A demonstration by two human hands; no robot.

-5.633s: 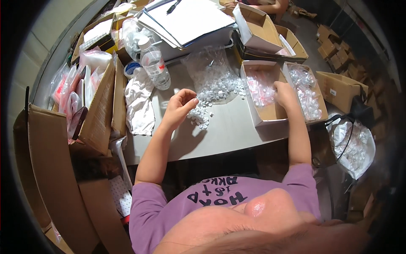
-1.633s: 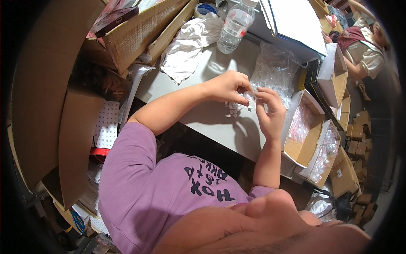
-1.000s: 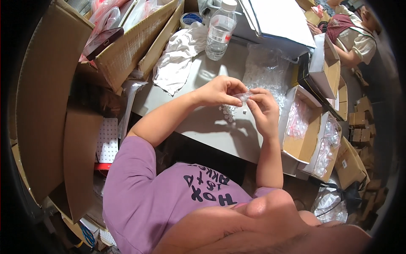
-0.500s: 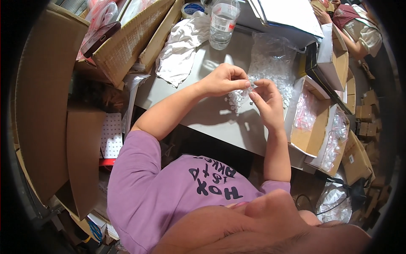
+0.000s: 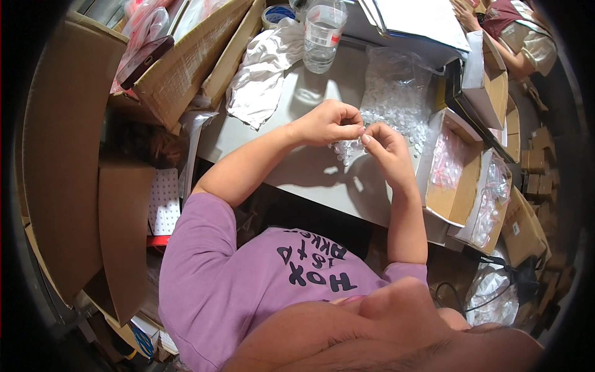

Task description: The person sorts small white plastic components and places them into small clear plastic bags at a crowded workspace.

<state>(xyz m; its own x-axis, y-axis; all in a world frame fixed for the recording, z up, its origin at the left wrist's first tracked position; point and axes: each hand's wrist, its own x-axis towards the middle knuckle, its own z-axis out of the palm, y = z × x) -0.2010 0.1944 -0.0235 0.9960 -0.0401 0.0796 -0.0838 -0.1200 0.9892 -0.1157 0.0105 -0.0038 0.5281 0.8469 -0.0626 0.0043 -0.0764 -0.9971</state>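
Observation:
Over the pale table my left hand (image 5: pixel 333 122) and my right hand (image 5: pixel 389 149) meet at the fingertips. Both are pinched closed. Whatever sits between the fingers is too small to make out. Beneath and behind them lies a loose heap of small white pieces (image 5: pixel 347 150), partly covered by my hands. More of these pieces spill from a clear plastic bag (image 5: pixel 396 77) just beyond my fingers. An open cardboard box holding small clear bags (image 5: pixel 450 158) with reddish edges stands to the right of my right hand.
A clear water bottle (image 5: pixel 323 38) and a crumpled white cloth (image 5: pixel 263 77) are behind my left hand. Cardboard boxes (image 5: pixel 186 59) crowd the left side. Another box of clear packets (image 5: pixel 489 208) stands at the right edge. A co-worker's arm (image 5: pixel 509 59) shows at far right.
My hands have drawn closer together, the right fingertips now up against the left ones. The white heap, bag and boxes look the same.

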